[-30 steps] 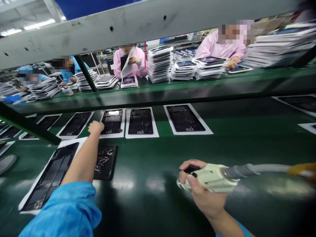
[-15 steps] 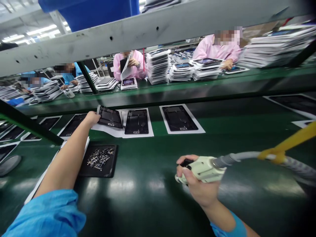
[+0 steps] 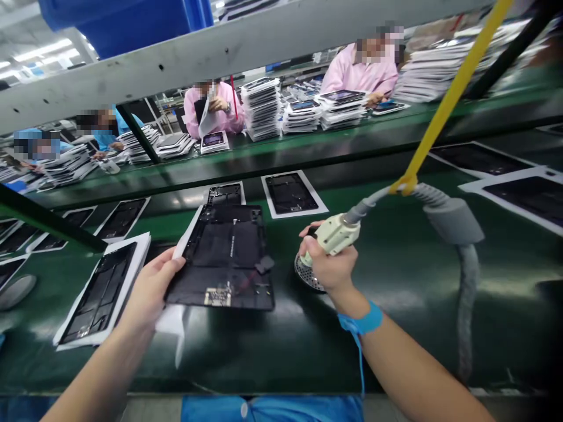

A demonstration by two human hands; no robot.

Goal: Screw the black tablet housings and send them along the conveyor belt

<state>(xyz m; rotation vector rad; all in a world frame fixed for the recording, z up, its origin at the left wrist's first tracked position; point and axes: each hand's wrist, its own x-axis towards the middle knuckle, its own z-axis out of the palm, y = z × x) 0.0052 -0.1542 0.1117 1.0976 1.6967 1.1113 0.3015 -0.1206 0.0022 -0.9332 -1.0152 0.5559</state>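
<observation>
Your left fingers (image 3: 173,268) pinch a black casing (image 3: 206,243), parts (image 3: 217,297) inside; your right fingers (image 3: 314,249) clasp a pale tool (image 3: 336,234); a blue bin (image 3: 132,23) hides its contents.

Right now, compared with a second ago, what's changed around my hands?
Your left hand has lifted a black tablet casing, with white paper, off the green table and brought it toward you. Your right hand still grips the pale green corded tool.

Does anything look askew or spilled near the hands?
Yes: a white sheet hangs bent below the tablet casing in the left hand, whereas the paper under the casing beyond the right hand looks flat. No spill or damage is evident.
</observation>
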